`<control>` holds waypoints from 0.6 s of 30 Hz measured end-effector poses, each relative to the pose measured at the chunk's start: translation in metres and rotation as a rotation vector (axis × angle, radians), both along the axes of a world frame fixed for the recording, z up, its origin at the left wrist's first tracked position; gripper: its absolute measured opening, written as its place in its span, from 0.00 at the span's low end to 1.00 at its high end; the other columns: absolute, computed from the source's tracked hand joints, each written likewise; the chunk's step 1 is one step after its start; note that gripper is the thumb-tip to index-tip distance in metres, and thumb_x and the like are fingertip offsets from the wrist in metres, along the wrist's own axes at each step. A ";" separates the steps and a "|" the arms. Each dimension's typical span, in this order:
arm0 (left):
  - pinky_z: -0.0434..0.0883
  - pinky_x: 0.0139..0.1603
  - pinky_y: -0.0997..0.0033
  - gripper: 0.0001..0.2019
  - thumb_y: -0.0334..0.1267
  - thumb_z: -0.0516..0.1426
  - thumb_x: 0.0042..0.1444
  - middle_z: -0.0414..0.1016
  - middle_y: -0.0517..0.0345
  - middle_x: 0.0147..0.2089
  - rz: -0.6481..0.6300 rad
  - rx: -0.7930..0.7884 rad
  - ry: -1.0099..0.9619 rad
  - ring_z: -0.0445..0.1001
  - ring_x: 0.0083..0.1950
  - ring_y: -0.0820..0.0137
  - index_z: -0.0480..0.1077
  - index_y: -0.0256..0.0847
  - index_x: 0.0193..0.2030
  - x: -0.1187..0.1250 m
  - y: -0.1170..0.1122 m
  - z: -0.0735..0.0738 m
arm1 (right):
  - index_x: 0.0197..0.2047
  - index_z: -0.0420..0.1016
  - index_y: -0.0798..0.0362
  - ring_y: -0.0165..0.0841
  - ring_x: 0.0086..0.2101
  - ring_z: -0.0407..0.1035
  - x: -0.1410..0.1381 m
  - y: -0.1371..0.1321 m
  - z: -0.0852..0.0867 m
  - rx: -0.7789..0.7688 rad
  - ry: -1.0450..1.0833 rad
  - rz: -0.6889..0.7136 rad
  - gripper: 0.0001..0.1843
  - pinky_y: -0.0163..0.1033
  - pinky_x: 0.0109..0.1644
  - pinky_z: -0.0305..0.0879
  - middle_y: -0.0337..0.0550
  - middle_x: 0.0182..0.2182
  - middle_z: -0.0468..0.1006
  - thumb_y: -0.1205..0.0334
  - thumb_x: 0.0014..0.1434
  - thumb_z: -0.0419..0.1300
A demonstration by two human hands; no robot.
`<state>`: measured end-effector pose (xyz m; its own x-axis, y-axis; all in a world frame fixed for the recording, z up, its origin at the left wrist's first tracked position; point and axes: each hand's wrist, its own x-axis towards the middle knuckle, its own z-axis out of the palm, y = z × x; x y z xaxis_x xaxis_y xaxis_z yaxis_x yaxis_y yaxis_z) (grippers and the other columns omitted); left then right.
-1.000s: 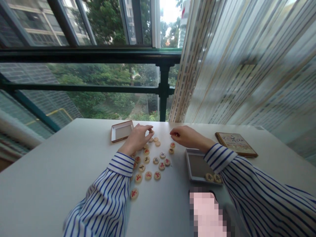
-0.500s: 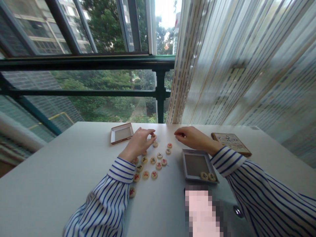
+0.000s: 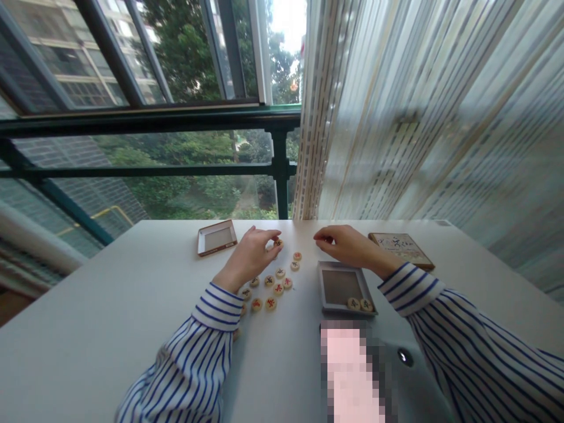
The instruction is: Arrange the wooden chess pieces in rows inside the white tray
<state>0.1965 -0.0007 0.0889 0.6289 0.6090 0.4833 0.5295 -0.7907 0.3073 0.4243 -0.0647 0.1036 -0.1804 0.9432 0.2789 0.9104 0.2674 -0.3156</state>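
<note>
Several round wooden chess pieces with red or black characters lie loose on the white table. My left hand hovers over them and pinches one piece between thumb and fingertips. My right hand is closed in a pinch just beyond the grey tray; what its fingers hold is hidden. Two pieces rest in the near corner of that tray. Both arms wear blue-striped white sleeves.
A shallow brown-rimmed tray sits at the back left of the pieces. A printed box lid lies at the back right. A striped curtain hangs on the right, and a dark window railing runs behind the table. A blurred patch covers the near edge.
The view has shifted a little, so everything sits lower and further left in the picture. My left hand has lifted one piece from the far end of the group. My right hand has hardly moved.
</note>
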 end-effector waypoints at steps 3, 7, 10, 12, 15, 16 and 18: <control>0.55 0.58 0.55 0.15 0.40 0.53 0.53 0.76 0.55 0.41 -0.005 0.007 0.005 0.72 0.43 0.67 0.67 0.39 0.47 0.004 -0.004 0.002 | 0.37 0.76 0.54 0.32 0.32 0.69 0.002 -0.006 0.002 0.007 0.013 0.001 0.14 0.34 0.37 0.62 0.43 0.32 0.78 0.61 0.54 0.51; 0.55 0.59 0.55 0.15 0.40 0.52 0.54 0.75 0.55 0.41 -0.014 0.016 0.012 0.72 0.43 0.67 0.67 0.39 0.47 0.010 -0.009 0.003 | 0.37 0.76 0.54 0.32 0.33 0.70 0.006 -0.013 0.004 0.013 0.031 -0.009 0.14 0.34 0.37 0.62 0.43 0.32 0.78 0.60 0.54 0.51; 0.55 0.58 0.54 0.15 0.40 0.52 0.54 0.76 0.55 0.41 -0.023 0.011 0.018 0.72 0.43 0.67 0.68 0.40 0.47 0.015 -0.014 0.004 | 0.38 0.76 0.54 0.32 0.33 0.70 0.008 -0.018 0.004 0.018 0.053 -0.013 0.14 0.34 0.37 0.62 0.43 0.33 0.78 0.60 0.54 0.51; 0.54 0.59 0.54 0.15 0.40 0.52 0.54 0.76 0.55 0.41 -0.032 0.000 0.018 0.72 0.43 0.67 0.67 0.40 0.47 0.018 -0.017 0.004 | 0.38 0.76 0.54 0.32 0.33 0.70 0.011 -0.022 0.005 0.020 0.068 -0.015 0.14 0.34 0.37 0.62 0.43 0.33 0.78 0.60 0.54 0.51; 0.52 0.60 0.53 0.15 0.40 0.53 0.54 0.75 0.56 0.41 -0.044 -0.009 0.012 0.71 0.43 0.67 0.67 0.40 0.47 0.023 -0.020 0.004 | 0.37 0.76 0.53 0.31 0.33 0.70 0.014 -0.027 0.005 0.013 0.084 -0.023 0.14 0.34 0.36 0.61 0.42 0.33 0.78 0.60 0.54 0.51; 0.52 0.60 0.53 0.15 0.40 0.53 0.54 0.75 0.56 0.41 -0.049 -0.009 0.011 0.71 0.43 0.67 0.67 0.40 0.48 0.025 -0.021 0.003 | 0.37 0.76 0.53 0.31 0.32 0.69 0.015 -0.029 0.005 0.009 0.087 -0.028 0.14 0.33 0.35 0.61 0.42 0.32 0.78 0.60 0.54 0.51; 0.52 0.60 0.53 0.15 0.41 0.53 0.53 0.75 0.56 0.41 -0.055 -0.004 0.010 0.71 0.43 0.67 0.67 0.40 0.48 0.028 -0.022 0.003 | 0.37 0.76 0.53 0.31 0.32 0.69 0.016 -0.032 0.005 0.001 0.092 -0.040 0.13 0.33 0.34 0.61 0.42 0.32 0.78 0.60 0.54 0.51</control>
